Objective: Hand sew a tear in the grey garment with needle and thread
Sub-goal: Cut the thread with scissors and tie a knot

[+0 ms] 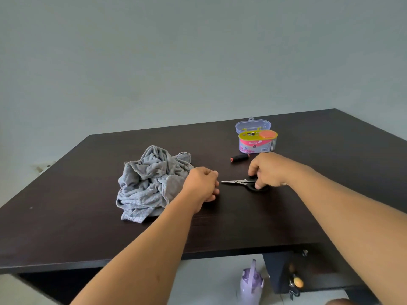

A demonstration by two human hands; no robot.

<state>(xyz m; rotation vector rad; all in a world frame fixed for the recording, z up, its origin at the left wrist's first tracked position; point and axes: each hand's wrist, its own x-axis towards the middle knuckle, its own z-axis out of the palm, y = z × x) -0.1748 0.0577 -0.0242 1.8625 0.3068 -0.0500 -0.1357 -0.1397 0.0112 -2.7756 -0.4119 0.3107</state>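
A grey garment (152,183) lies crumpled in a heap on the dark desk (88,227), left of the desk's middle and well in from the near edge, with a thin dark thread (184,160) trailing over its upper right folds. The left hand (202,187) sits just beside the heap's right side, knuckles up and fingers curled into a loose fist; whether it pinches a needle or the thread inside that curl cannot be told. The right hand (267,170) is to its right, palm down, fingers bent over the black handles of a pair of scissors (243,183) that lie flat on the desk, and the fingertips touch the handle loops (the blades look closed and point left toward the left hand). A black thread spool (239,158) with orange ends lies on its side just beyond the right hand. Further back, toward the far edge on the right, stands a small sewing kit box (256,143) with a pink label and its clear lid (253,125) tipped open behind it. Below the desk's near edge a lilac bottle (251,282) stands on the floor.
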